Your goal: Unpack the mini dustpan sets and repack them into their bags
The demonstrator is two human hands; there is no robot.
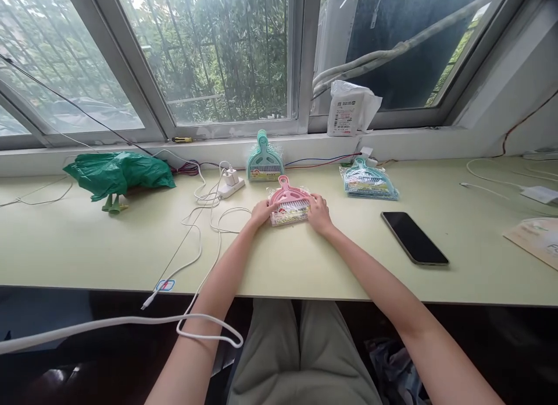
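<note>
A pink mini dustpan and brush set (289, 206) in clear wrapping lies on the pale table, its handle pointing toward the window. My left hand (263, 212) grips its left edge, and my right hand (320, 213) is closed on the right edge. Just behind it, a stack of green dustpan sets (264, 161) leans up by the window wall. Farther right lies a blue-green pile of wrapped dustpan sets (368, 179). Both thumbs rest near the pink set's upper face; my other fingers are partly hidden by its sides.
A black phone (414, 237) lies on the right, beyond it a paper packet (536, 239). White cables and a power strip (231, 187) spread left of my hands; one cable crosses my left forearm. A green plastic bag (120, 174) lies far left. A white package (351, 110) stands on the sill.
</note>
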